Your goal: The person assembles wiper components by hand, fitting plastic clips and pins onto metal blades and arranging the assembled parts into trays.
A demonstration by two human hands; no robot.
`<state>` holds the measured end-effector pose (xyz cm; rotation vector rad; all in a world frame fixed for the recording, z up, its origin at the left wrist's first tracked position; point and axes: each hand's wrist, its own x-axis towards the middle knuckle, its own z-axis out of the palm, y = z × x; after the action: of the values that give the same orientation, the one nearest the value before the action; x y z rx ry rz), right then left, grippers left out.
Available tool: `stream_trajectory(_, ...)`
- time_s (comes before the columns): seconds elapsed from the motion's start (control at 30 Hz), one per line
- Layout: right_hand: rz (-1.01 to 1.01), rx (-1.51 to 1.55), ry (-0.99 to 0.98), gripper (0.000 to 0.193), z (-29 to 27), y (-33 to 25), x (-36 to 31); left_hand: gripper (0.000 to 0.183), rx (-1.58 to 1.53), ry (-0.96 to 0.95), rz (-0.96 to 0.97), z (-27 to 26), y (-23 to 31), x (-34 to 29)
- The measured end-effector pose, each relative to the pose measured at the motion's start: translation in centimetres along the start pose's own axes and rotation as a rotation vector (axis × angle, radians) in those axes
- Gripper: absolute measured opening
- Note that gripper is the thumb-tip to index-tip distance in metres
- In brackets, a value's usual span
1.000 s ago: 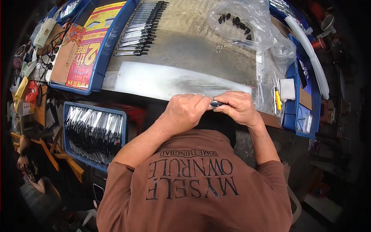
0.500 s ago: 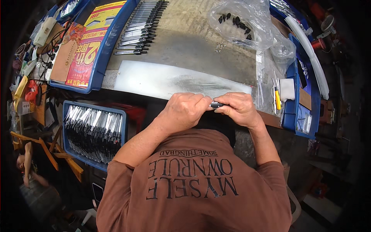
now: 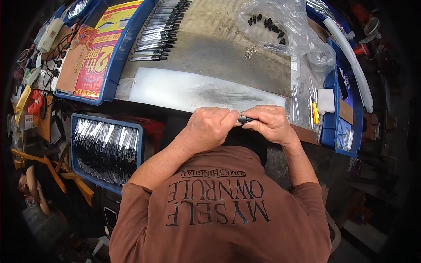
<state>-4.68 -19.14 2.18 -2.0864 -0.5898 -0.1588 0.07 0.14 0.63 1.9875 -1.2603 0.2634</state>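
Between my two hands is a pen, of which only a short black section (image 3: 243,119) shows. My left hand (image 3: 208,127) is closed around one end, its fingers curled and hiding that part. My right hand (image 3: 272,123) pinches the other end between thumb and fingers. Both hands are just over the near edge of the table, beside a white sheet (image 3: 175,87) with a dark smudge. Further back, a row of clear-barrelled pens (image 3: 158,41) with black parts lies at the left. Small metal pieces (image 3: 250,53) are scattered on the tabletop.
A blue bin (image 3: 141,144) full of pens stands at lower left. A clear plastic bag (image 3: 298,41) with small black parts (image 3: 274,29) lies at back right. Near it are a yellow-handled tool (image 3: 314,111) and a blue tray (image 3: 329,136). Another person's arm (image 3: 31,182) shows far left.
My hands stay almost in place, with only a slight shift around the pen. The other person's arm at the far left has moved. Everything on the table looks the same.
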Motion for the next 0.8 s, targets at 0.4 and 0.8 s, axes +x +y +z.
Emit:
stream_trajectory(0.4,0.036,0.005,-0.022,0.019,0.1,-0.1,-0.3,0.013,-0.056,-0.026,0.026,0.2,-0.3,-0.2)
stream_trajectory(0.8,0.098,-0.126,0.219,0.020,1.5,-0.2,-1.3,0.013,0.044,0.057,-0.004,0.3,0.0,0.0)
